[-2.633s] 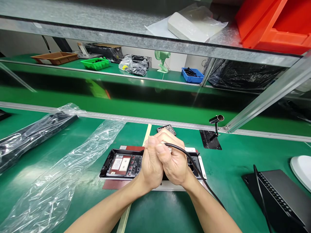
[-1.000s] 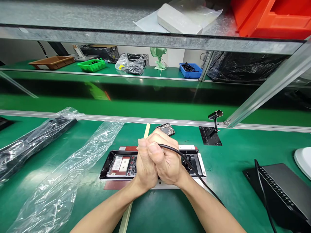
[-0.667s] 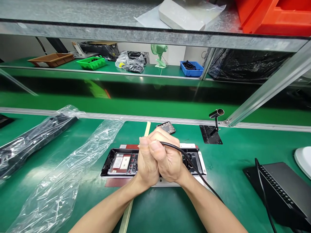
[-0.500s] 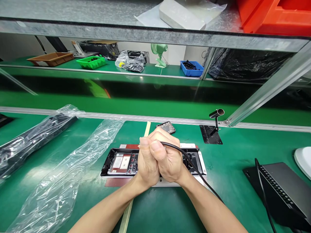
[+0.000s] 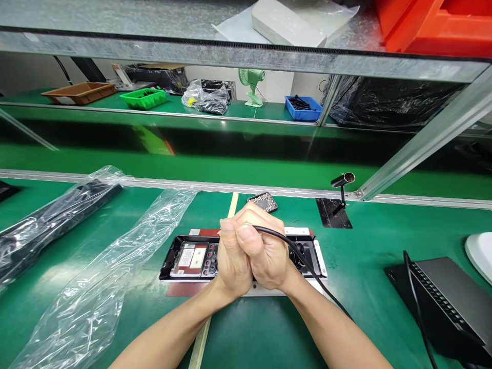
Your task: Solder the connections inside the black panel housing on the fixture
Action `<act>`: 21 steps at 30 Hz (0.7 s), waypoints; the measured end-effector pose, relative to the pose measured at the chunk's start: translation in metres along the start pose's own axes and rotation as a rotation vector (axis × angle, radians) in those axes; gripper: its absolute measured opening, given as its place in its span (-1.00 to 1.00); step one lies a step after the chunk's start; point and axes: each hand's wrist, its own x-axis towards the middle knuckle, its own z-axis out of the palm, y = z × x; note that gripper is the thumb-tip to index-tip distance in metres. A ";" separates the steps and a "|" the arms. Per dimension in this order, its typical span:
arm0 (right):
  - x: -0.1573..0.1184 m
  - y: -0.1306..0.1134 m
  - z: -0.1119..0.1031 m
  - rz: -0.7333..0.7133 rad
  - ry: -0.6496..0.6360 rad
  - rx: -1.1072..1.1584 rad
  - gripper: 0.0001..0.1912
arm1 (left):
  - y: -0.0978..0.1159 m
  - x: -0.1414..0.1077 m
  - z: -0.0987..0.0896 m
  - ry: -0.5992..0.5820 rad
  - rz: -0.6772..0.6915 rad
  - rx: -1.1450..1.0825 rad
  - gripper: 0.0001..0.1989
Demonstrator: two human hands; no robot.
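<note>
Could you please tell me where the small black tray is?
In the head view, the small black tray sits beyond the right hand, right of the yellow strip.

Two bare hands, the left (image 5: 236, 259) and the right (image 5: 269, 251), are pressed together with fingers curled and thumbs side by side, both bare forearms being angled inward from below.

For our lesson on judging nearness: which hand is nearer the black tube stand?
Right. The right hand is left of the black tube stand, on the person's side of it; the left hand is farther left, against the right hand.
</note>
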 end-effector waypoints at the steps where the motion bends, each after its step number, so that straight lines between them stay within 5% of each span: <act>1: 0.000 0.000 0.000 -0.001 0.001 0.000 -0.68 | 0.000 0.000 0.000 -0.001 -0.002 0.000 -0.40; 21: 0.002 -0.002 0.000 0.005 -0.004 -0.005 -0.66 | -0.011 -0.006 -0.002 -0.006 -0.055 -0.026 -0.46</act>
